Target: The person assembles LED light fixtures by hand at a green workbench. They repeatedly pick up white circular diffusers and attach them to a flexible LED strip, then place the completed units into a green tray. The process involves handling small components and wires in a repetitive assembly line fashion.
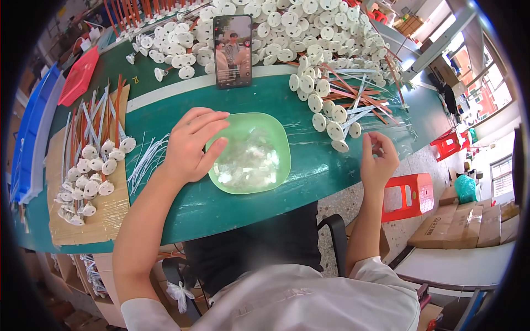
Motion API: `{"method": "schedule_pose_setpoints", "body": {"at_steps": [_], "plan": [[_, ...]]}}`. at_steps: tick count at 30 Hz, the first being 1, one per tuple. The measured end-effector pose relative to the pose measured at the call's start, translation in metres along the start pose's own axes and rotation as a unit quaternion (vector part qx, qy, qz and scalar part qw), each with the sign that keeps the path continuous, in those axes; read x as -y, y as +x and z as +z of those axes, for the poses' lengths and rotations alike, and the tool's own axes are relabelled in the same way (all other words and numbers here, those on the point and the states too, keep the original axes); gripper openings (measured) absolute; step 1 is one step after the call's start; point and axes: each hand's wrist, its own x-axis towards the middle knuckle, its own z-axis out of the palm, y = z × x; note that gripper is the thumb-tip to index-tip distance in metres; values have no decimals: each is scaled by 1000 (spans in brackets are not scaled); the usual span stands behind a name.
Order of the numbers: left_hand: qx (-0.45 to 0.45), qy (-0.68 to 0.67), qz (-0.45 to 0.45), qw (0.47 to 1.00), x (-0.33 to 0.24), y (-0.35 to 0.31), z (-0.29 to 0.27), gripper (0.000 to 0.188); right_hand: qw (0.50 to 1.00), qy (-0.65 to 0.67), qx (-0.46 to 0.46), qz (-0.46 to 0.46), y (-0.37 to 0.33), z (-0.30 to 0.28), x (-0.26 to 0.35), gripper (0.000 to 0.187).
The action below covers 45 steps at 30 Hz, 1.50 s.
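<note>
Bowl [280, 132], pale green, sitting on a green table [314, 171] and holding small, clear, glossy pieces [248, 160]. The left hand [194, 147] is at its ten o'clock rim, fingers loosely spread, thumb over the inside. The right hand [380, 158] is well apart, at three o'clock from the bowl, fingers curled; whether it pinches anything, I cannot tell. The bowl looks light and slightly bendy, best held by its rim; the pieces look slippery, suiting a fingertip pinch.
</note>
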Motion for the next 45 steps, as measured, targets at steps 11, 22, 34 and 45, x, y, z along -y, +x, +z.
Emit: {"method": "schedule_pose_setpoints", "body": {"at_steps": [11,22,34,45], "plan": [[-76,22,16,997,-2,0,2,15,983,-169,21,-64,1,12,-24,31],[-107,-59,6,992,-19,-2,3,9,929,27,-50,-366,-13,37,81,33],[-58,-643,-249,722,-26,-3,-15,44,738,343,212,-542,11,120,153,46],[-63,-658,-284,695,-36,-5,-3,44,783,407,239,-404,-12,125,126,32]]}}
